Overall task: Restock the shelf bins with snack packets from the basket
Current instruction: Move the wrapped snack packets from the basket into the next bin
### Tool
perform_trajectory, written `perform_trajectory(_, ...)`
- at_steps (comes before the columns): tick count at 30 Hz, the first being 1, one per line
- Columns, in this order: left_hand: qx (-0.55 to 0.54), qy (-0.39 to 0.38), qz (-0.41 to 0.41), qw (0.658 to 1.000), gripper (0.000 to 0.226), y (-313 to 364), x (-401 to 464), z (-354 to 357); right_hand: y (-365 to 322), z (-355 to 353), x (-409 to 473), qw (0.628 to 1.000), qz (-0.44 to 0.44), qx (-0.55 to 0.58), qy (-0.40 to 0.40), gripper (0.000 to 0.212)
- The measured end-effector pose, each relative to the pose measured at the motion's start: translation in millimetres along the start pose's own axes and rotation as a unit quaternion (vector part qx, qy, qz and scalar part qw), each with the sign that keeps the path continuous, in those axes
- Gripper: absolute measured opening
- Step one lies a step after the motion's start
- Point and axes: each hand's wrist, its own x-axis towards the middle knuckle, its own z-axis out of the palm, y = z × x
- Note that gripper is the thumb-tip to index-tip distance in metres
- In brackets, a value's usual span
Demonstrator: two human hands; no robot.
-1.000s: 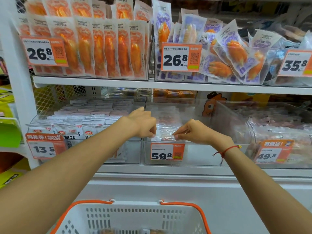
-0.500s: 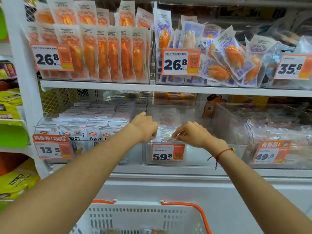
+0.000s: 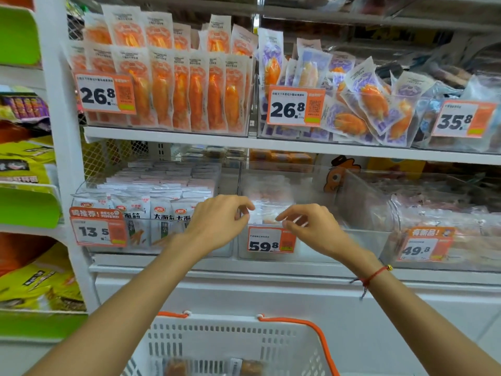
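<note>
Head view: our left hand (image 3: 217, 226) and right hand (image 3: 311, 229) curl their fingers at a see-through snack packet (image 3: 267, 213) in the clear plastic bin (image 3: 311, 248) tagged 59.8. We cannot tell if they pinch it. More packets lie in the white basket with orange handles (image 3: 238, 346) below.

My left hand (image 3: 217, 223) and right hand (image 3: 309, 226) cover part of the clear packets (image 3: 267, 213) in the middle bin (image 3: 320, 245); their print is too blurred to read. The frame's bottom edge cuts off my basket (image 3: 230, 340) and its packets (image 3: 176, 367).
</note>
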Motion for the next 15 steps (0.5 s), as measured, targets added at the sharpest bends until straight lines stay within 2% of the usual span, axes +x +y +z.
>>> perform_trajectory(7,-0.159,-0.036,-0.118,0.98,0.012,-21,-74,62,10,80,-45,0.984,0.042,0.045,-0.166,0.017)
perform_trajectory(11,-0.22,-0.075,-0.196,0.953,0.013,-34,-125,112,27,145,-81,0.96,0.092,0.066,-0.258,0.021)
perform_trajectory(15,-0.252,-0.135,-0.236,0.929,0.017,-46,-163,159,39,194,-112,0.931,0.162,0.076,-0.319,0.022)
